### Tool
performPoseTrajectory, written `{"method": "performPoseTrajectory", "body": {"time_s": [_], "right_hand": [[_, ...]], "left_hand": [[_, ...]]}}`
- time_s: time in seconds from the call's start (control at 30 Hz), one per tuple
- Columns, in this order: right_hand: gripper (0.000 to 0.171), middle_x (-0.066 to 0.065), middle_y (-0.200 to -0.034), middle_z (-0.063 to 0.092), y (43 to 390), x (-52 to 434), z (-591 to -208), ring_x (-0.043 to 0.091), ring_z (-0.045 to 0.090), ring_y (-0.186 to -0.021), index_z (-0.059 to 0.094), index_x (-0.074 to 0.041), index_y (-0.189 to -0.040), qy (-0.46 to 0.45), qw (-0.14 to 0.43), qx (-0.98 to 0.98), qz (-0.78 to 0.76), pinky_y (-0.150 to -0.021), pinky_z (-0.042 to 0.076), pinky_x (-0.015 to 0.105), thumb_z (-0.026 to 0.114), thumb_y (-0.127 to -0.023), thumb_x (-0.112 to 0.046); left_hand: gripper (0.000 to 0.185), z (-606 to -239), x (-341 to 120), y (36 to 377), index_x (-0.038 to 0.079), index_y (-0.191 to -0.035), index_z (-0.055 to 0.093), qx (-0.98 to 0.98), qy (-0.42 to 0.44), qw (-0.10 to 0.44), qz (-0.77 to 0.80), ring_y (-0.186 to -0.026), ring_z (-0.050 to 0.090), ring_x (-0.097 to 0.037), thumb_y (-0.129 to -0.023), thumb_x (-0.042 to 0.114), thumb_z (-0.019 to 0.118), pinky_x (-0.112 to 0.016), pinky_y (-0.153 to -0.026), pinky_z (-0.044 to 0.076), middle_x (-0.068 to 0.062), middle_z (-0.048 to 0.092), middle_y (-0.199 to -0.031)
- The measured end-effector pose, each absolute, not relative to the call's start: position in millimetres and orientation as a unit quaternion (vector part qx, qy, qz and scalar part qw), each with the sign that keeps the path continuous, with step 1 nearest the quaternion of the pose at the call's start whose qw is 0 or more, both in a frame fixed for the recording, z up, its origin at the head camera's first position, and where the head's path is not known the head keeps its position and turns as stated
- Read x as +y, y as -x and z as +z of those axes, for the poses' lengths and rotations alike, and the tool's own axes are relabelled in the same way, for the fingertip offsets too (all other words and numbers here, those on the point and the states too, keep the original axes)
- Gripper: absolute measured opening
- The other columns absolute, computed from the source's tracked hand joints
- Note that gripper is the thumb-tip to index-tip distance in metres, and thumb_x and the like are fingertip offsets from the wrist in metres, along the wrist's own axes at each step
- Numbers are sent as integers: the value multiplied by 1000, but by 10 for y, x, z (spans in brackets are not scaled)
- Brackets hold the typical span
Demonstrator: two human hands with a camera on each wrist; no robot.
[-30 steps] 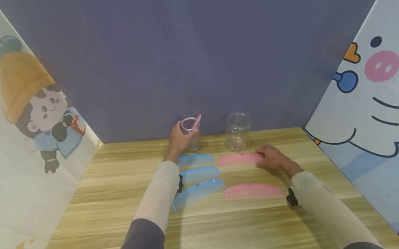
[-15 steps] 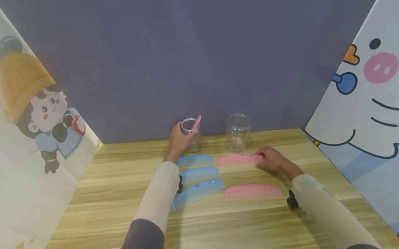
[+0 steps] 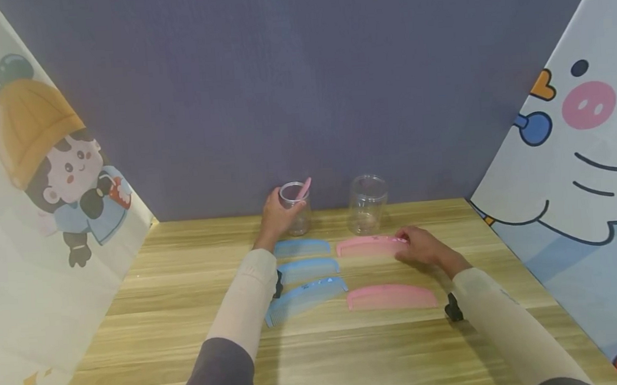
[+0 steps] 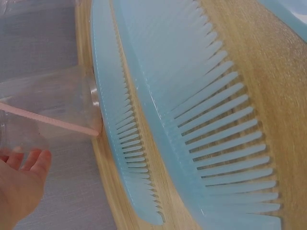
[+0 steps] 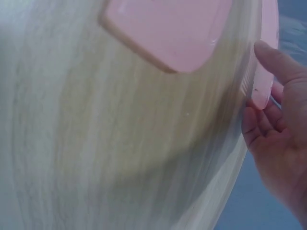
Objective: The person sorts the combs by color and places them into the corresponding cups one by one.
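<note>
Head view: right hand (image 3: 422, 245) pinches the right end of the far pink comb (image 3: 367, 246), long axis left-right, just in front of the empty jar (image 3: 367, 204). Left hand (image 3: 275, 217) grips the other jar (image 3: 296, 208).

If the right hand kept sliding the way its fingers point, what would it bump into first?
The right hand points left along the far pink plastic comb, whose end its fingers already pinch. Beyond that comb, the next thing in line looks like the far blue plastic comb, though depth is hard to judge.
</note>
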State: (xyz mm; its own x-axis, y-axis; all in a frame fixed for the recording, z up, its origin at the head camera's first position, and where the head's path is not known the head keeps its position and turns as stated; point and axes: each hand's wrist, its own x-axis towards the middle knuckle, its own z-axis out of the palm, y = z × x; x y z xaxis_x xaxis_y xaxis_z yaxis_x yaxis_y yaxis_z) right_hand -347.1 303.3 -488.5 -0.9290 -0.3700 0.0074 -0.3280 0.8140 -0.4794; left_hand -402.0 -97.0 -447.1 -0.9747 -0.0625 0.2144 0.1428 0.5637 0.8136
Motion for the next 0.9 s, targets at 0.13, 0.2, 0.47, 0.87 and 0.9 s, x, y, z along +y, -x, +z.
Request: {"method": "performPoseTrajectory", "body": {"time_s": [0.13, 0.2, 0.47, 0.87, 0.9], "right_hand": [[49, 22, -118, 68, 3453, 3049, -4860, 36, 64, -107, 63, 3, -124, 189, 51, 945, -261, -95, 53, 56, 79, -86, -23], [53, 24, -125, 67, 3444, 3055, -4856, 38, 63, -112, 61, 5, -130, 191, 53, 943, -266, -98, 52, 57, 79, -88, -23], [56, 21, -120, 70, 3435, 3065, -4847, 29, 64, -100, 63, 2, -133, 207, 25, 946, -248, -87, 56, 47, 80, -87, -26], [50, -10, -57, 39, 3491, 3056, -4720, 4, 33, -54, 72, -2, -124, 181, -13, 951, -251, -52, 29, 21, 82, -84, -31], [51, -10, -57, 40, 3494, 3056, -4707, 4, 34, -54, 71, -1, -124, 179, -12, 950, -256, -51, 29, 20, 82, -84, -30]], "left_hand": [[88, -4482, -972, 4034, 5, -153, 37, -879, 23, 111, -462, -139, 48, -35, -88, 49, 76, -51, -118, 41, -18, 47, -152], [89, -4486, -973, 4035, 5, -153, 37, -880, 22, 111, -461, -139, 48, -35, -87, 50, 76, -51, -118, 41, -18, 47, -152], [90, -4471, -971, 4019, 6, -154, 36, -876, 24, 111, -468, -139, 48, -35, -87, 50, 76, -51, -118, 41, -17, 47, -153], [89, -4464, -972, 4025, 5, -153, 38, -878, 26, 114, -464, -138, 49, -36, -87, 50, 76, -51, -117, 41, -18, 50, -150], [88, -4467, -972, 4029, 5, -152, 38, -878, 26, 113, -465, -138, 49, -36, -87, 50, 76, -52, -117, 41, -19, 50, -150]]}}
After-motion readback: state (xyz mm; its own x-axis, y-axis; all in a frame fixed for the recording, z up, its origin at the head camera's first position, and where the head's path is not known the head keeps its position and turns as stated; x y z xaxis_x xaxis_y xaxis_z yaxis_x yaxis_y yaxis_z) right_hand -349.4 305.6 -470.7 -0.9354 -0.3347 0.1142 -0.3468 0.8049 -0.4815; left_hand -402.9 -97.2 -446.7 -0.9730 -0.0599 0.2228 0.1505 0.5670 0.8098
